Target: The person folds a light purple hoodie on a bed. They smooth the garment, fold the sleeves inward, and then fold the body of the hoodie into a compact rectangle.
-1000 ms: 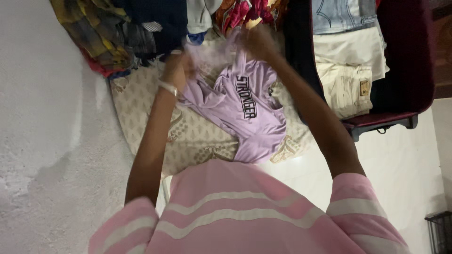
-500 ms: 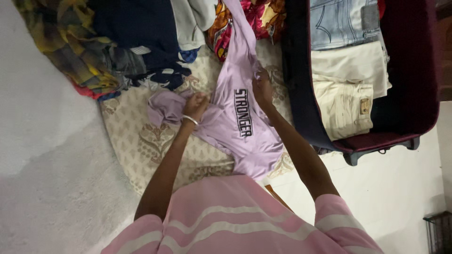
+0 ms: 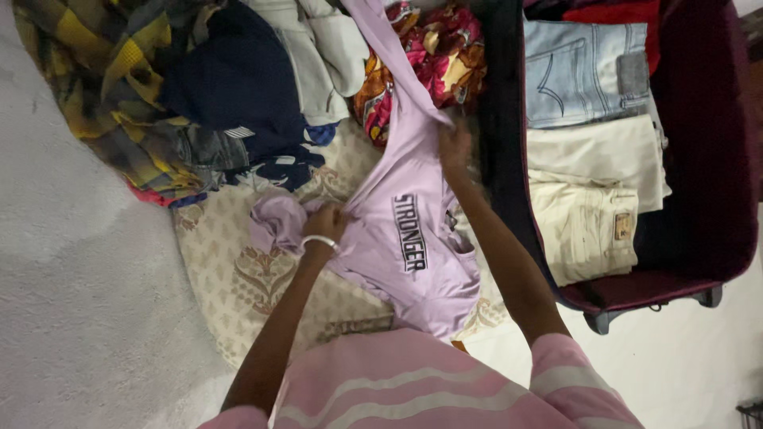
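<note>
Two hands are closed on a lilac T-shirt (image 3: 413,238), which is spread over a patterned mat (image 3: 230,270) beside an open suitcase (image 3: 715,159). The cloth near one sleeve is pinched by the left hand (image 3: 326,224), and the upper edge is gripped by the right hand (image 3: 455,147). Folded jeans (image 3: 580,71) and pale trousers (image 3: 588,222) are packed in the suitcase; a heap of clothes (image 3: 199,95) is piled behind the mat.

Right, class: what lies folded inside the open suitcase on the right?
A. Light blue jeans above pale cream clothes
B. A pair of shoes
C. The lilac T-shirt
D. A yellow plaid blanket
A: light blue jeans lie at the top of the suitcase, with cream clothes folded below them; both hands hold the lilac T-shirt outside it.
</note>
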